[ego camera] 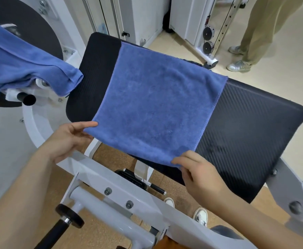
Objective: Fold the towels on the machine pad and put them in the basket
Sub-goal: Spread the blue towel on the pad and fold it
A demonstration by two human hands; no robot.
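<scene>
A blue towel (154,103) lies spread flat across the black machine pad (245,126), its near edge hanging past the pad's front. My left hand (69,139) pinches the towel's near left corner. At the near right corner, my right hand (199,175) pinches the cloth between thumb and fingers. A second blue towel (23,63) hangs rumpled over a part of the machine at the upper left. No basket is in view.
The white machine frame (118,198) with bolts and a black handle (64,223) runs below my hands. My shoes (201,216) stand on the cork-coloured floor. Another person's legs (256,31) stand at the upper right beside a cable machine (208,38).
</scene>
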